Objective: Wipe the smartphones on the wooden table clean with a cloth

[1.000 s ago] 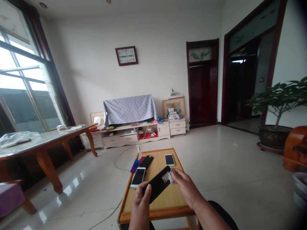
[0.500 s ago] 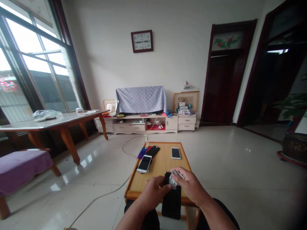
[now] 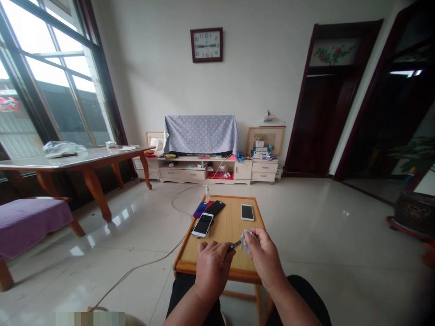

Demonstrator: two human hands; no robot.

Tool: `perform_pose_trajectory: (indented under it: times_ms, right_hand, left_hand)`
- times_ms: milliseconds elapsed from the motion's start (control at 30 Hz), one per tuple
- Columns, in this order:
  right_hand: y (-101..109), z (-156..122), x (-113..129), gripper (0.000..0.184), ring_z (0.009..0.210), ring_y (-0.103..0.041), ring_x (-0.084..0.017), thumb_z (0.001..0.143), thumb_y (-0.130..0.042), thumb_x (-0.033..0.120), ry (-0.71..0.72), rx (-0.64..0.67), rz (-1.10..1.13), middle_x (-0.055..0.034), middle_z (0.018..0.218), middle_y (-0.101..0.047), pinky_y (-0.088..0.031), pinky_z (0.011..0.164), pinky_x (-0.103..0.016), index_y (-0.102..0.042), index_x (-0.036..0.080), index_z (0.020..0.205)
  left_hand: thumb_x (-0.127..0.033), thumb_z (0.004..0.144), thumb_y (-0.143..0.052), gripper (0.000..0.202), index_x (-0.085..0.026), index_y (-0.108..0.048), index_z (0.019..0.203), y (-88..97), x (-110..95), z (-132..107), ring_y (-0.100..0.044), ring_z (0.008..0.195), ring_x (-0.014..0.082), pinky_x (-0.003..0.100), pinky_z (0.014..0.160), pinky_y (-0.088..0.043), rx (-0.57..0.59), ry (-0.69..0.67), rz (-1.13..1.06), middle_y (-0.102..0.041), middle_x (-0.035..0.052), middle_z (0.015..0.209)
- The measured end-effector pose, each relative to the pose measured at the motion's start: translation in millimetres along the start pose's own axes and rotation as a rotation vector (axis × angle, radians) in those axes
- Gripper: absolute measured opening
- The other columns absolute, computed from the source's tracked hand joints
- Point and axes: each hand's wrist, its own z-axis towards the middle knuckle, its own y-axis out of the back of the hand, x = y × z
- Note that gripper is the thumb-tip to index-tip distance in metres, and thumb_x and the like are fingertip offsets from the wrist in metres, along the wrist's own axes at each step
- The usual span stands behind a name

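My left hand (image 3: pixel 214 266) is closed on a dark phone (image 3: pixel 235 245), turned nearly edge-on so that only a thin strip shows past the fingers. In my right hand (image 3: pixel 265 254) is a crumpled pale wipe (image 3: pixel 245 240), pinched against the phone's far end. Both hands are above the near part of a small wooden table (image 3: pixel 226 226). Farther along it on the left, a white phone with a dark screen (image 3: pixel 203 224) overlaps other phones, among them a black phone (image 3: pixel 215 208) and a blue-purple phone (image 3: pixel 200 209). Another white phone (image 3: pixel 247 212) lies alone at the right.
A pump bottle (image 3: pixel 207 192) stands at the table's far left corner. Along the floor to the left runs a cable (image 3: pixel 136 267). A larger table (image 3: pixel 78 164) and a purple-covered seat (image 3: pixel 34 222) are at the left, a potted plant (image 3: pixel 416 210) at the right.
The phone has turned from facing me, with a dark flap hanging below, to nearly edge-on. My left hand has rolled over it, and the wipe has moved to its end.
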Motion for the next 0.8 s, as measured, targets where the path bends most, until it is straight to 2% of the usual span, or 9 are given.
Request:
perform_pose_trajectory:
  times_ms: [100,233,333,433,600,800]
  right_hand:
    - [-12.8,-13.3,8.1,0.037,0.074,-0.065,-0.019,0.092,-0.064,0.058,0.088,0.017,-0.089,-0.0040,0.083,-0.071,-0.053,0.068,-0.029,-0.063,0.021,0.094]
    - [-18.5,-17.5,17.2,0.031,0.071,-0.064,-0.018,0.096,-0.059,0.054,0.166,0.088,-0.167,-0.0014,0.078,-0.068,-0.051,0.065,-0.027,-0.062,0.023,0.093]
    - [-12.9,-9.7,18.7,0.032,0.069,-0.063,-0.017,0.097,-0.058,0.055,0.166,0.014,-0.183,-0.0013,0.078,-0.069,-0.051,0.066,-0.026,-0.061,0.023,0.092]
    - [-11.5,-9.2,16.6,0.032,0.071,-0.064,-0.017,0.097,-0.058,0.055,0.174,-0.048,-0.208,-0.0014,0.079,-0.069,-0.051,0.067,-0.026,-0.060,0.023,0.091]
    - [-20.1,-20.5,17.4,0.028,0.068,-0.063,-0.016,0.098,-0.057,0.052,0.220,0.046,-0.224,0.0002,0.077,-0.068,-0.048,0.063,-0.025,-0.061,0.024,0.094]
    - [-5.7,-6.2,16.3,0.034,0.062,-0.057,-0.016,0.097,-0.057,0.056,0.176,-0.108,-0.199,0.0011,0.069,-0.063,-0.045,0.059,-0.024,-0.060,0.023,0.088]
  left_hand:
    - [-0.031,0.101,-0.052,0.015,-0.027,-0.067,0.100,-1.6,0.2,-1.4,-0.059,0.078,0.0184,0.037,0.077,-0.030,-0.035,-0.024,0.039,-0.071,-0.0014,0.079]
    - [-0.027,0.101,-0.051,0.015,-0.026,-0.066,0.101,-3.0,1.9,-3.7,-0.060,0.078,0.0188,0.036,0.075,-0.031,-0.075,-0.054,0.056,-0.070,-0.0017,0.078]
    - [-0.029,0.101,-0.053,0.015,-0.028,-0.065,0.110,-2.2,2.2,-4.6,-0.062,0.082,0.0192,0.037,0.078,-0.032,-0.094,-0.070,0.040,-0.072,-0.0024,0.083]
    - [-0.031,0.101,-0.054,0.014,-0.029,-0.064,0.111,-2.2,1.2,-4.4,-0.062,0.082,0.0191,0.037,0.079,-0.032,-0.100,-0.073,0.041,-0.073,-0.0027,0.085]
    - [-0.025,0.101,-0.051,0.014,-0.026,-0.065,0.101,-4.3,-1.3,-3.3,-0.059,0.077,0.0192,0.037,0.075,-0.030,-0.115,-0.095,0.047,-0.069,-0.0025,0.076]
    - [-0.027,0.100,-0.056,0.015,-0.028,-0.064,0.112,-1.2,-4.8,1.3,-0.062,0.082,0.0183,0.037,0.079,-0.032,-0.151,-0.111,0.021,-0.072,-0.0020,0.086]
